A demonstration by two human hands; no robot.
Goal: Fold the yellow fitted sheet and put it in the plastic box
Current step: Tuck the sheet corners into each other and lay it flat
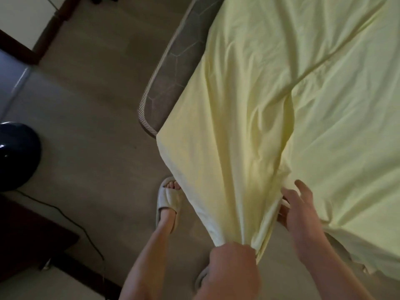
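Sheet-gripping hands: left hand (234,263) clutches a bunched corner of the yellow fitted sheet (281,94), right hand (299,213) curls round its hem. The sheet drapes the grey quilted mattress (173,68) above a dim floor (97,109).

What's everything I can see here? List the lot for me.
yellow fitted sheet: one, pale yellow, spread over the mattress
mattress: one, grey with striped piping, under the sheet
round object: one, dark blue, on the floor, far left
cable: one, black, across the floor
slipper: one plainly seen, pale, on a foot beside the mattress
left hand: one, grips a bunched corner of the sheet
right hand: one, holds the sheet's edge beside it
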